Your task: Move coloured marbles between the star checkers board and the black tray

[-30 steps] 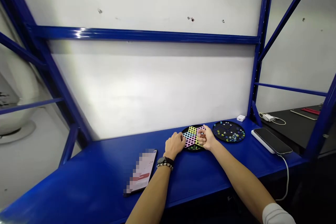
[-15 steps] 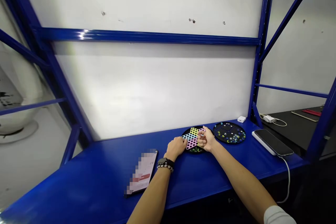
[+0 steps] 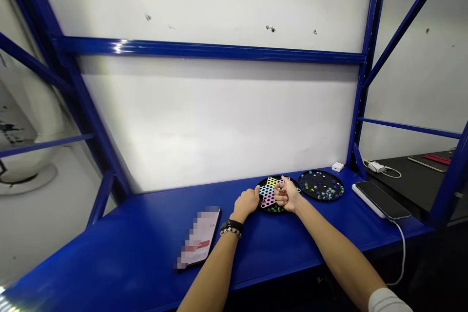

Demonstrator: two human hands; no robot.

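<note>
A round black board with a coloured star of holes [image 3: 269, 191] lies on the blue shelf [image 3: 146, 248]. My left hand [image 3: 247, 203] rests at the board's left edge with its fingers curled against it. My right hand [image 3: 287, 194] is over the board's right half, fingers pinched together on small marbles I can barely make out. A round black tray of loose marbles [image 3: 321, 185] sits just right of the board.
A phone [image 3: 199, 243] lies face up at the left of my arms. Another phone [image 3: 381, 199] on a white charger with a cable sits at the right edge. A small white box [image 3: 337, 166] stands by the blue upright. A dark table [image 3: 417, 175] lies beyond.
Both hands stay at the board; my right hand's fingers have shifted slightly over the coloured holes. The view has drifted a little to the left.
</note>
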